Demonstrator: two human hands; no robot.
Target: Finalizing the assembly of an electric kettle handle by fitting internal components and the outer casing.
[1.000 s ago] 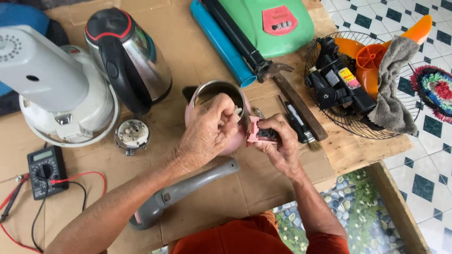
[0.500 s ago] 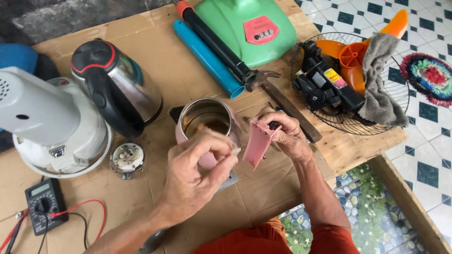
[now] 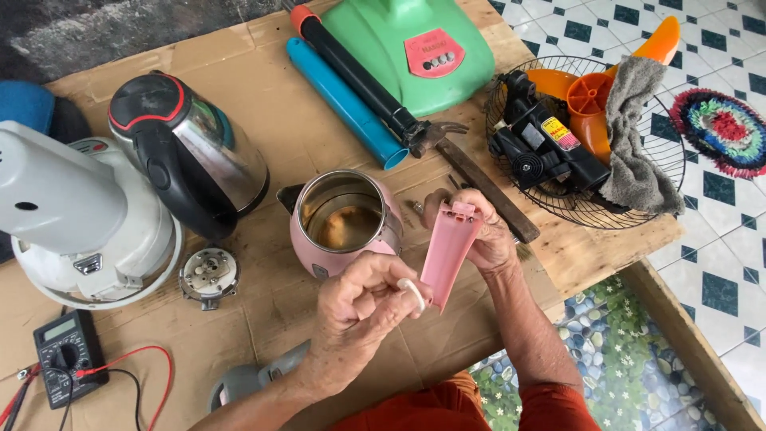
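Head view, both hands grip pink handle cover

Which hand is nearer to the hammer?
Right. The right hand lies just beside the hammer, holding the pink handle piece. The left hand is lower, in front of the pink kettle.
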